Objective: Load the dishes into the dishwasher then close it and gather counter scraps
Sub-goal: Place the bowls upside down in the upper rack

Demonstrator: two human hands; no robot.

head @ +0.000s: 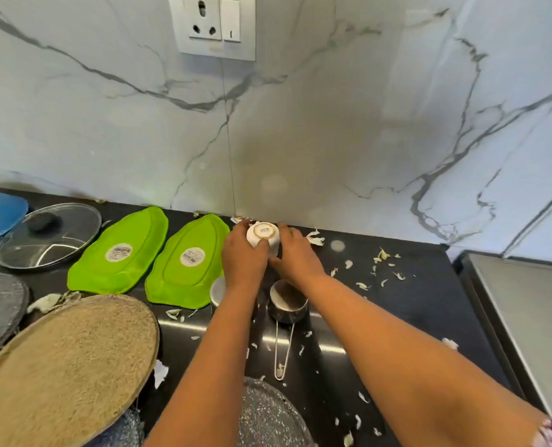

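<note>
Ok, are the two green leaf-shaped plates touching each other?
Apart. The head view shows a strip of dark counter between the left green plate and the right green plate.

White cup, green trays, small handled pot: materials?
White cup: likely glazed ceramic, glossy, with an unglazed-looking foot ring and a printed base mark. Green trays: probably plastic, uniform bright colour, slight sheen, barcode stickers. Small handled pot: looks like polished steel, mirror reflections, wire loop handle.
</note>
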